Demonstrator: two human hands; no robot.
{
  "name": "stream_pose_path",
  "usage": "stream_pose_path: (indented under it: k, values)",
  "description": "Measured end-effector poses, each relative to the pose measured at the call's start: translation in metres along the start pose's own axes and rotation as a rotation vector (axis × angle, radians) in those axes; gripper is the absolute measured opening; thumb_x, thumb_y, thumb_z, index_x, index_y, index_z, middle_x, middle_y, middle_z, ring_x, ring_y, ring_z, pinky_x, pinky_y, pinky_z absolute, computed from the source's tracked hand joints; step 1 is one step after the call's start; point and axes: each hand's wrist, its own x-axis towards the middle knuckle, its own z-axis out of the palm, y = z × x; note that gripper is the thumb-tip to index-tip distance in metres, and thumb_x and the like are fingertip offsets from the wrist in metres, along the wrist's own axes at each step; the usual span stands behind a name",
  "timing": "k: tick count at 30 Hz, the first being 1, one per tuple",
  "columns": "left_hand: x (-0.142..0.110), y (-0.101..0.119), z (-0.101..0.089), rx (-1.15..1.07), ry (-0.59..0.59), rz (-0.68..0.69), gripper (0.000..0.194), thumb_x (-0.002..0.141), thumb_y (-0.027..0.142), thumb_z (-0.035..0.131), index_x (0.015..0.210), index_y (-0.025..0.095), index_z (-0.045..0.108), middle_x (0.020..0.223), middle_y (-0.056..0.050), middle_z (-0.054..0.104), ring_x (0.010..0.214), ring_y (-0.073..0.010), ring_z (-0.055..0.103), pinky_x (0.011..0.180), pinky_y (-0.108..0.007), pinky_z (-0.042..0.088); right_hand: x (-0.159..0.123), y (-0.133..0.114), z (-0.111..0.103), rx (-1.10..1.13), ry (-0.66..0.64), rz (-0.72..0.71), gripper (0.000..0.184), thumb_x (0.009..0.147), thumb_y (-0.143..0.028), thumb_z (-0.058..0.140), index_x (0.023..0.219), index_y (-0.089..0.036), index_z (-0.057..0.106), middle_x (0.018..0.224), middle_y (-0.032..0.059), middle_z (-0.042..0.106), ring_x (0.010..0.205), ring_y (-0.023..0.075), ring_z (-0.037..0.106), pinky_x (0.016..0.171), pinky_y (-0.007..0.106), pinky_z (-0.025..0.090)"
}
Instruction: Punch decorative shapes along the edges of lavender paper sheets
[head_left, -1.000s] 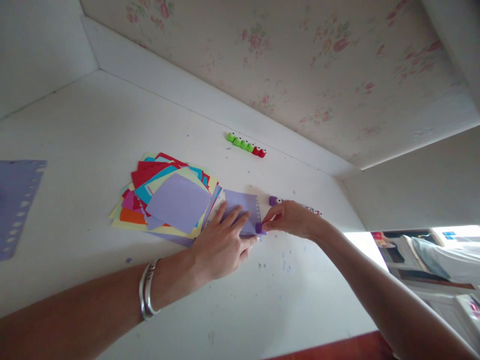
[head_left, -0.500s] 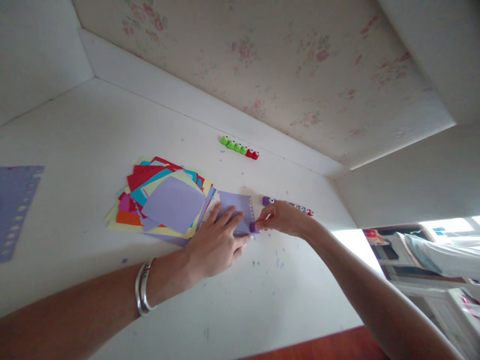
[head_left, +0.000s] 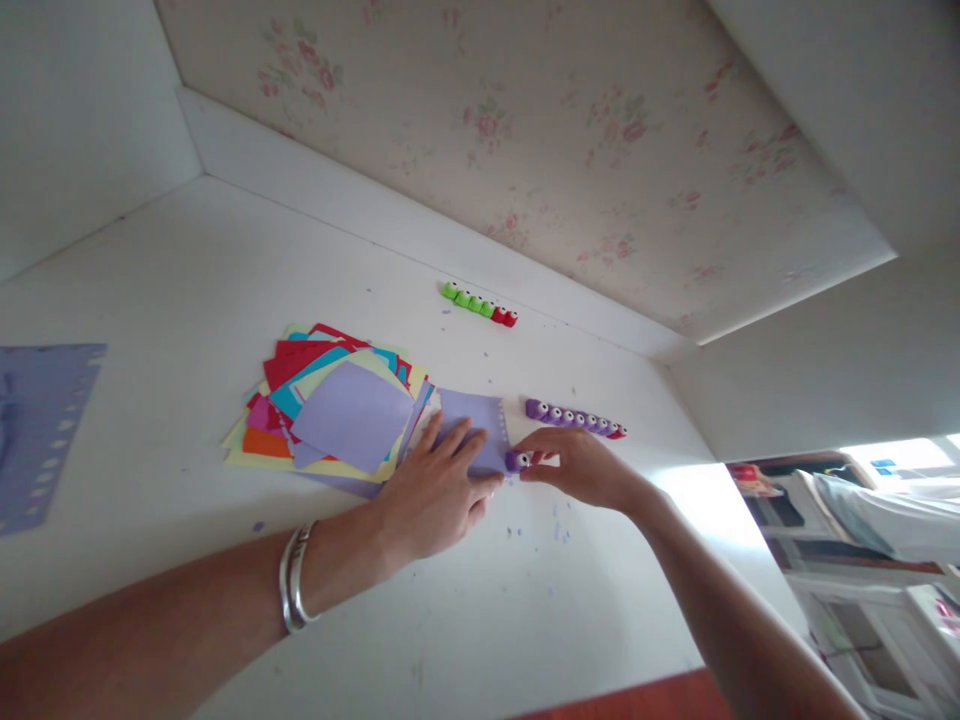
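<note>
My left hand (head_left: 435, 488) lies spread on a light purple sheet of paper (head_left: 480, 415), with its fingers across the sheet. Small cut-outs run along that sheet's right edge. At its lower right corner, the thumb and fingers of my right hand (head_left: 574, 462) pinch a small purple piece with a googly eye (head_left: 516, 460). Just above my right hand is a row of similar purple pieces (head_left: 568, 415), with red at its right end. To the left of my left hand is a fanned pile of coloured paper (head_left: 352, 410), a purple sheet on top.
A row of green and red googly-eyed pieces (head_left: 480, 303) lies near the back ledge. Another purple sheet with a punched edge (head_left: 52, 430) is at the far left. Tiny purple scraps (head_left: 559, 530) dot the white surface (head_left: 450, 630). A floral panel (head_left: 525, 150) rises behind.
My right hand has shifted slightly down, and its fingers have loosened around the purple piece, so its eye now shows. The purple row is more visible. My left hand stays on the sheet.
</note>
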Motion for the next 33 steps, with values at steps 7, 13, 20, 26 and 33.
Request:
stream_pose_path:
  k: [7,13,20,26,33]
  values:
    - [0.0,0.0,0.0,-0.003,-0.007,0.001,0.029,0.098,0.041,0.051,0.12,0.038,0.069,0.141,-0.007,0.053,0.138,-0.0333,0.038,0.115,-0.063,0.015,-0.013,0.014,-0.008,-0.095,0.06,0.084,0.023,0.085,-0.033,0.069,0.107,-0.028,0.075,0.095,0.0022,0.078,0.083,0.0197,0.072,0.076,0.033,0.055]
    - [0.0,0.001,0.0,-0.013,0.002,-0.002,0.028,0.097,0.04,0.053,0.119,0.036,0.07,0.142,-0.008,0.053,0.137,-0.0335,0.04,0.115,-0.062,0.015,-0.014,-0.002,-0.025,-0.126,0.245,0.086,0.036,0.091,-0.043,0.059,0.123,-0.03,0.069,0.103,0.004,0.077,0.076,0.019,0.071,0.071,0.033,0.056]
    - [0.001,0.001,-0.002,0.004,0.024,0.006,0.028,0.097,0.04,0.053,0.118,0.036,0.071,0.139,-0.008,0.055,0.135,-0.032,0.042,0.115,-0.063,0.017,0.022,-0.006,-0.025,-0.361,0.458,0.044,0.029,0.094,-0.042,0.054,0.112,-0.027,0.071,0.099,0.0042,0.077,0.085,0.022,0.069,0.077,0.034,0.051]
    - [-0.001,0.0,0.0,0.002,0.014,0.001,0.028,0.096,0.04,0.054,0.118,0.036,0.07,0.141,-0.009,0.053,0.137,-0.0327,0.04,0.115,-0.063,0.018,0.05,-0.008,-0.011,-0.646,0.342,0.027,0.029,0.097,-0.037,0.05,0.107,-0.022,0.072,0.093,0.0087,0.076,0.092,0.0259,0.066,0.082,0.038,0.047]
    - [-0.002,-0.002,0.0,-0.01,0.016,0.006,0.03,0.097,0.041,0.051,0.12,0.036,0.07,0.141,-0.009,0.053,0.137,-0.0332,0.041,0.114,-0.063,0.019,0.048,-0.001,-0.016,-0.537,0.272,-0.075,0.03,0.097,-0.029,0.051,0.121,-0.024,0.068,0.109,0.0075,0.076,0.099,0.026,0.065,0.089,0.04,0.048]
